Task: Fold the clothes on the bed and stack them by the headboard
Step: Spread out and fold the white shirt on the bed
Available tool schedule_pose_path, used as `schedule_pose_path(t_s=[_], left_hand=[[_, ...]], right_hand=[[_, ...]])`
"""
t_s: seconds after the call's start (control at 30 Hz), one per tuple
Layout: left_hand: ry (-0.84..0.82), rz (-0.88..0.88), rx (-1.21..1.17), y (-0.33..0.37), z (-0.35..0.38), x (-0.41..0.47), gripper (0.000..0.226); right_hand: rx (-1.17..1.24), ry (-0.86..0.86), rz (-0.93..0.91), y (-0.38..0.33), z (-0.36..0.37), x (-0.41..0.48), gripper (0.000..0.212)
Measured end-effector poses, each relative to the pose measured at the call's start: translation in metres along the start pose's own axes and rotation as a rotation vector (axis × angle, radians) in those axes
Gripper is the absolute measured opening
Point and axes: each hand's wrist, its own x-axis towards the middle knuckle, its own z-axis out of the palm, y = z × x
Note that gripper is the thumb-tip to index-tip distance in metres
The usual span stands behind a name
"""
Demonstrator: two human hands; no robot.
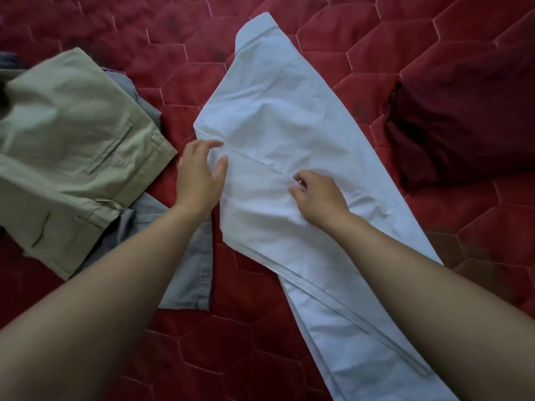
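Observation:
A pale blue shirt [278, 120] lies spread along the middle of the red quilted bed [179, 70], collar end far from me. My left hand [199, 175] is at the shirt's left edge, fingers loosely curved with the thumb and fingertips touching the cloth. My right hand [317, 198] is on the shirt's middle, its fingertips pinching a small fold of the fabric. Khaki trousers [75, 146] lie at the left on top of a grey garment [188, 273]. A dark red garment [463, 123] sits at the right.
Both of my forearms reach in from the bottom of the view. Bare red quilt shows at the back and at the bottom between my arms. The headboard is not in sight.

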Motion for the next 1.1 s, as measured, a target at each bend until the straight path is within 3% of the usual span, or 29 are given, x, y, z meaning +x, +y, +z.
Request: schedule_pose_path(t_s=[0.17,0.3,0.4,0.5,0.63,0.73,0.83,0.9,1.1], left_hand=[[0.029,-0.066,-0.059,-0.015,0.001,0.033,0.045],[-0.048,-0.215,-0.245,-0.016,0.014,0.062,0.062],[-0.032,-0.254,-0.437,-0.009,0.022,0.084,0.065],[-0.03,-0.171,-0.407,-0.003,0.026,0.093,0.055],[0.134,0.135,-0.26,0.024,0.009,0.123,0.037],[0.241,0.182,-0.201,0.047,-0.013,0.174,0.044],[0.02,0.05,-0.038,0.047,-0.019,0.202,0.07],[-0.087,-0.058,0.018,0.033,-0.013,0.185,0.072],[-0.059,-0.211,-0.031,-0.01,0.018,0.064,0.065]], right_hand=[[-0.021,0.258,0.028,0.027,-0.021,-0.018,0.012],[-0.024,0.129,-0.023,0.04,-0.025,-0.027,0.029],[0.023,0.195,-0.006,0.036,-0.026,-0.014,0.035],[-0.024,0.259,-0.037,0.028,-0.024,0.002,0.038],[-0.274,0.287,-0.018,0.024,-0.023,0.026,0.048],[-0.255,0.268,-0.03,0.018,-0.03,0.053,0.051],[-0.187,0.316,-0.016,0.004,-0.039,0.078,0.054],[-0.192,0.322,-0.036,-0.005,-0.039,0.081,0.052],[-0.126,0.241,-0.073,0.0,-0.02,0.048,0.037]])
